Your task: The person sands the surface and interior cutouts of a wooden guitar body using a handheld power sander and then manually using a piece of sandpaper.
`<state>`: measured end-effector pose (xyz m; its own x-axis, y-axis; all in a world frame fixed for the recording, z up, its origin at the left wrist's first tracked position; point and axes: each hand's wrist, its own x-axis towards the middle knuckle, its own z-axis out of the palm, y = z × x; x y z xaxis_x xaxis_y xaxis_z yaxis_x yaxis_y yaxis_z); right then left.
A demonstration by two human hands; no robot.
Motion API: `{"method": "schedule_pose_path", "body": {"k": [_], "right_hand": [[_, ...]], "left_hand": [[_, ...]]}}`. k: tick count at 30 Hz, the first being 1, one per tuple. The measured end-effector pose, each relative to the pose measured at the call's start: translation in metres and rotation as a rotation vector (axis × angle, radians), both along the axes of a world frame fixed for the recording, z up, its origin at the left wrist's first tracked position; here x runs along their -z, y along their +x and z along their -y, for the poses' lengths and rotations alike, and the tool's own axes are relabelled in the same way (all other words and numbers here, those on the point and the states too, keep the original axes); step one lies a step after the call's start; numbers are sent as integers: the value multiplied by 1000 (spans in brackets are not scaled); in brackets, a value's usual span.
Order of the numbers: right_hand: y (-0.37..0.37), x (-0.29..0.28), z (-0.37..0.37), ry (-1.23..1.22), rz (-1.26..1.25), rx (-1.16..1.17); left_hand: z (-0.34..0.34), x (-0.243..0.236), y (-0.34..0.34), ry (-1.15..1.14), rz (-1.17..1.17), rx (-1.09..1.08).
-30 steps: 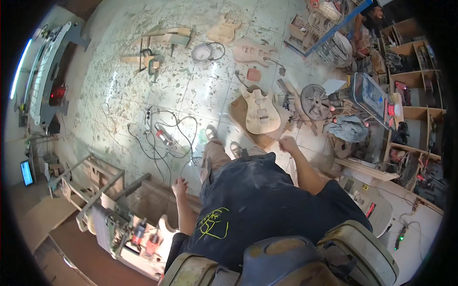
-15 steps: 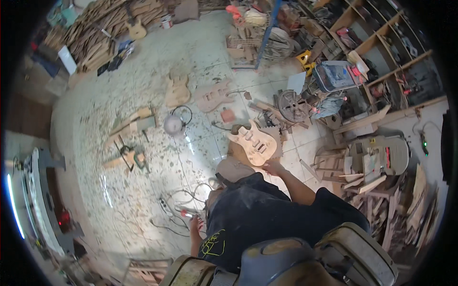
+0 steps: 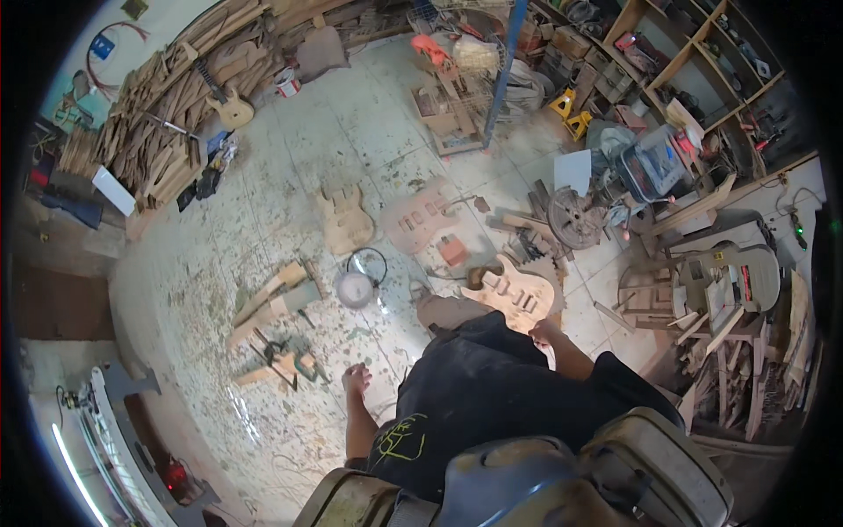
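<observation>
A pale wooden electric-guitar body (image 3: pixel 516 297), with cut-out pickup cavities, lies ahead of me on brown boards. My right hand (image 3: pixel 546 332) is closed at its near edge, with the fingers curled against the wood. Off to the left, my left hand (image 3: pixel 356 379) hangs over the floor with half-bent fingers, and I see nothing in it. Beyond the guitar body lie a reddish guitar body (image 3: pixel 420 220), a small reddish block (image 3: pixel 453 251) and another pale body (image 3: pixel 346 220). My dark shirt hides the floor close to me.
A round grey pan-like thing (image 3: pixel 355 290) with a black hose lies mid-floor. Clamped wooden pieces (image 3: pixel 279 303) are left of it. A large wheel (image 3: pixel 576 217) stands near the shelves (image 3: pixel 685 53). Offcuts (image 3: pixel 158 132) are heaped at far left, and scrap wood (image 3: pixel 738 378) at right.
The view has shifted, so the floor things sit lower and further right. My left hand has come away from a red item near the cables. My right hand stays at the guitar body's edge.
</observation>
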<state>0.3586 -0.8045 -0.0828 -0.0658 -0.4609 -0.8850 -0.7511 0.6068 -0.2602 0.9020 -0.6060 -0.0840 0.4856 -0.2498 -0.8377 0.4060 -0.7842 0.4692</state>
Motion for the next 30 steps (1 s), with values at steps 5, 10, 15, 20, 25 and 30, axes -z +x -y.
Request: {"method": "schedule_pose_path", "body": {"k": [5,10,15,20,25,30], "right_hand": [[12,1,73,-555,45,-950],[78,-48,182,-625,240,-318],[137,-61,219,-444,293,36],[68,27,166,-589,-38,-791],[104,33,185,178,35,283],[122,48,337,-36,216,652]], "left_hand": [[36,57,83,-158,-232,71],[137,45,111,-150,-5,69],[190,3,122,13,-30,72],[292,8,145,46,-72,254],[332,29,185,75,-91,173],[411,84,221,179,-247,297]]}}
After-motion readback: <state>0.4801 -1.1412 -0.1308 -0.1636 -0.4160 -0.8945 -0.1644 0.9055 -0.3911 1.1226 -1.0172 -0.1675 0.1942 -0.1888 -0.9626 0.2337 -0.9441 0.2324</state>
